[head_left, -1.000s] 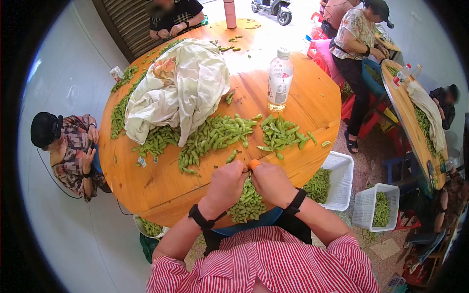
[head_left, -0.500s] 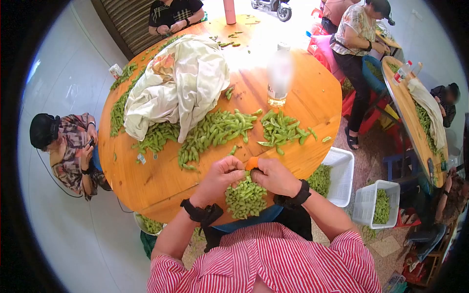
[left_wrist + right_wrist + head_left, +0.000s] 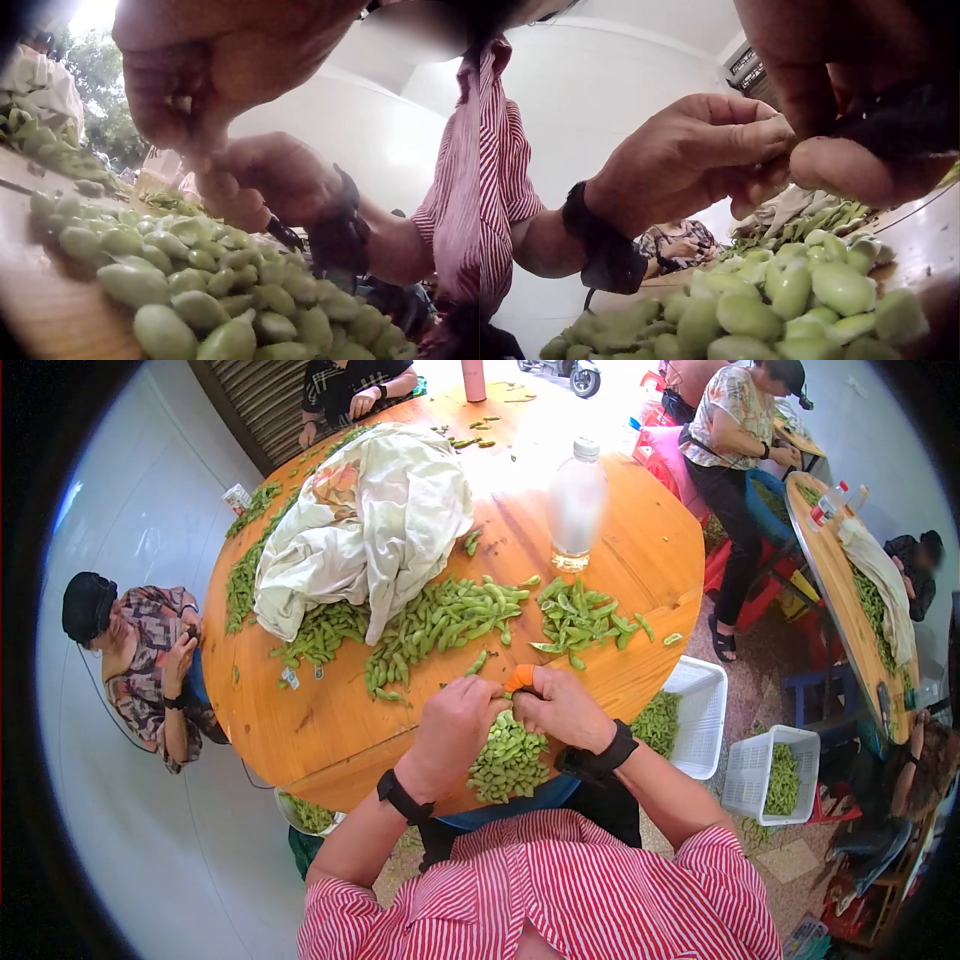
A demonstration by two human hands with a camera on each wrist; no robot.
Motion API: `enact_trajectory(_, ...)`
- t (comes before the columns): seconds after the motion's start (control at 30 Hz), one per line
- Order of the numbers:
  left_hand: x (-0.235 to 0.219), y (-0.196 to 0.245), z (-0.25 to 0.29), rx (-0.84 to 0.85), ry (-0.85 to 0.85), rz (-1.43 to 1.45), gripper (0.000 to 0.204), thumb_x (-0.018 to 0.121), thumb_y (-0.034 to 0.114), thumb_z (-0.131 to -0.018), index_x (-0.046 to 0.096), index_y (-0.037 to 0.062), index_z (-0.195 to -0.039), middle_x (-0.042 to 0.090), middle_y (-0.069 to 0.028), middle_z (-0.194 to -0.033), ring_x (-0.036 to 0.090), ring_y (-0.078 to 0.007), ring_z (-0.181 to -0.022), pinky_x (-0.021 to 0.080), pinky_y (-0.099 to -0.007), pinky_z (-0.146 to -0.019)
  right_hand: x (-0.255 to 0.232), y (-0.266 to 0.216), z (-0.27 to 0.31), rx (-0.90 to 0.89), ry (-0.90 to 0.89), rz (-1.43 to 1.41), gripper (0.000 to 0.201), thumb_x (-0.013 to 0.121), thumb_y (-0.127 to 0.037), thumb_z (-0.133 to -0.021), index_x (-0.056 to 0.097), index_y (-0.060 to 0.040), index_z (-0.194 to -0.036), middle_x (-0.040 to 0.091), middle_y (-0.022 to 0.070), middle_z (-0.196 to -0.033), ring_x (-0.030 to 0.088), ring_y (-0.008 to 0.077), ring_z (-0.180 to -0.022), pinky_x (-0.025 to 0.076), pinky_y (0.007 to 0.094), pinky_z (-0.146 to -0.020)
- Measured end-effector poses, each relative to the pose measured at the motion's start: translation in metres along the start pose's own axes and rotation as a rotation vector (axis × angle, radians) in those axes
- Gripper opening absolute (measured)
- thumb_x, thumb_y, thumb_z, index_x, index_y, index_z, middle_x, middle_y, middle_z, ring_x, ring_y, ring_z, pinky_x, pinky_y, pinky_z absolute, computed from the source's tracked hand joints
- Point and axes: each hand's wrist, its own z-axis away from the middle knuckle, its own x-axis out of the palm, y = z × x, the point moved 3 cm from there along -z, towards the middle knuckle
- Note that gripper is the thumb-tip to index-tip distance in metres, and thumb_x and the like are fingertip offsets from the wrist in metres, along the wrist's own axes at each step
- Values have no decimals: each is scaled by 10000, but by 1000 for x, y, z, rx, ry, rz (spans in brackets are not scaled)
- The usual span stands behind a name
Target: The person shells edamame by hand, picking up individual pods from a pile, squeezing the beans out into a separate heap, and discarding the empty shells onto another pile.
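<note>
In the head view, the left hand (image 3: 455,725) pinches a small green piece, mostly hidden by its fingers. The right hand (image 3: 568,712), with an orange cover (image 3: 519,678) on a finger, touches the left fingertips. Its fingers curl round a dark object (image 3: 283,232), whose end shows in the left wrist view; what it is, I cannot tell. Below both hands lies a heap of shelled green beans (image 3: 507,762) at the table's near edge. Green pods (image 3: 450,622) lie beyond the hands, with a smaller pile (image 3: 580,618) to the right.
A crumpled white cloth (image 3: 370,525) covers part of the pods on the wooden table (image 3: 640,550). A clear bottle (image 3: 577,505) stands upright behind the small pile. White baskets (image 3: 703,715) with green pods stand on the floor at right. Other people sit around.
The hands parted slightly half a second ago and are together again now, with the left fingertips against the right. The left wrist has turned. The view has shifted a little.
</note>
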Motion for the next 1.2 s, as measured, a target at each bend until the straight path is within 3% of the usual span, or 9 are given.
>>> enact_trajectory(0.13, 6, -7, 5, -82, 50, 70, 126, 661, 64, -869, 587, -9, -941, 617, -149, -779, 619, -315, -703, 490, -370, -633, 3, -5, 1, -10, 7, -24, 174, 530, -121, -856, 612, 26, -902, 607, 105, -626, 615, 177, -541, 489, 334, -539)
enact_trajectory(0.23, 10, -20, 7, -240, 17, 247, 113, 617, 102, -927, 598, -6, -954, 622, -86, -754, 609, -198, -656, 477, -311, -594, 5, -7, 2, 25, 0, -67, 168, 544, -114, -851, 613, 27, -912, 599, 150, -632, 617, 242, -558, 486, 358, -555)
enact_trajectory(0.3, 17, -29, 11, -758, -75, 870, 150, 564, 147, -979, 613, 7, -958, 609, -17, -745, 563, -89, -640, 458, -238, -579, 3, -11, 2, -121, 36, 97, 157, 570, -115, -846, 609, 26, -904, 578, 212, -649, 609, 336, -597, 474, 393, -566)
enact_trajectory(0.4, 13, -27, 9, -813, -136, 942, 176, 543, 183, -1002, 619, 32, -953, 598, 15, -750, 529, -51, -621, 440, -197, -572, 0, -17, 2, -319, 66, 391, 139, 589, -116, -841, 593, 21, -863, 563, 253, -680, 593, 410, -647, 457, 434, -571)
enact_trajectory(0.6, 24, -29, 13, -814, -72, 960, 194, 532, 206, -1007, 612, 38, -950, 585, 21, -726, 510, -49, -592, 410, -198, -542, -3, -16, 0, -189, 99, 430, 275, 655, -199, -851, 547, 43, -779, 554, 271, -676, 589, 439, -672, 456, 463, -582)
enact_trajectory(0.83, 24, -32, 14, -861, -128, 1110, 184, 529, 213, -1014, 611, 70, -932, 574, 31, -726, 503, -40, -589, 405, -197, -536, -2, -24, 2, -221, 126, 520, 282, 682, -221, -847, 559, 32, -821, 586, 259, -703, 599, 440, -702, 471, 477, -611)
enact_trajectory(0.93, 24, -30, 13, -927, -116, 1251, 180, 552, 231, -1009, 611, 81, -928, 569, 41, -719, 495, -34, -580, 397, -193, -527, 0, -19, 2, -273, 163, 532, 217, 717, -160, -824, 579, -8, -893, 602, 190, -715, 614, 373, -678, 466, 412, -585)
enact_trajectory(1.0, 23, -30, 13, -964, -114, 1217, 181, 581, 243, -996, 617, 82, -922, 562, 51, -705, 486, -40, -566, 392, -191, -519, 2, -24, 3, -398, 199, 551, 206, 717, -136, -811, 572, -22, -904, 605, 184, -759, 623, 367, -727, 482, 419, -611)
enact_trajectory(1.2, 24, -27, 15, -831, -6, 847, 229, 595, 219, -987, 640, 26, -874, 526, 46, -664, 452, -32, -556, 377, -211, -514, 3, -26, 7, -393, 140, 628, 205, 671, -156, -827, 542, 0, -859, 585, 183, -792, 611, 395, -749, 487, 470, -652)
